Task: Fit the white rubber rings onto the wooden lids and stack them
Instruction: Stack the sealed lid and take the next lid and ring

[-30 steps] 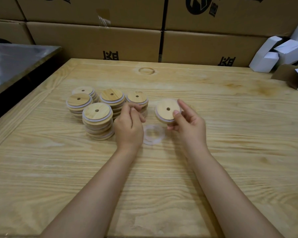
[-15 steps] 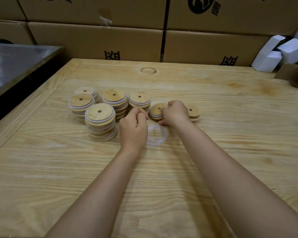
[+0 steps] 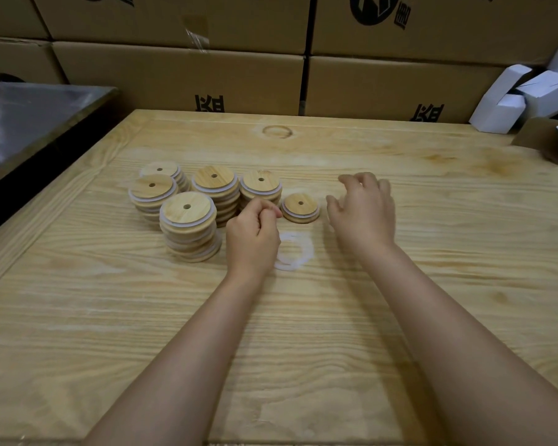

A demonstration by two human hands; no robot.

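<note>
1. White ring (image 3: 308, 252): one loose ring lies flat on the desk (image 3: 303, 349). Being round, it has no long axis, so its rim can be taken from any side.
2. Short stack (image 3: 300, 207): a low pile of wooden lids stands just beyond the ring, apart from it. A white band shows under the top lid, which has a hole in the middle.
3. Left hand (image 3: 255, 235): it sits directly to the left of the ring, with its outer edge meeting the ring's rim in our view. The fingers are curled in and the thumb is against the forefinger. We see nothing in its grasp.
4. Right hand (image 3: 364, 214): it hovers to the right of the short stack, beyond and to the right of the ring. The fingers are spread and loosely bent, and it holds nothing we can see. It hides the desk beneath it.
5. Our reading: the ring lies between the two forearms, much nearer the left hand. That hand need only uncurl and move a little to the right. The right hand would have to draw back toward us and to the left.
6. Tall stacks (image 3: 187, 220): five piles of ringed lids are grouped to the left of the left hand.
7. Surroundings: cardboard boxes (image 3: 181, 78) are stacked behind the desk. Small white cartons (image 3: 502, 101) sit at the far right, and a metal surface (image 3: 30, 117) lies to the left.
</note>
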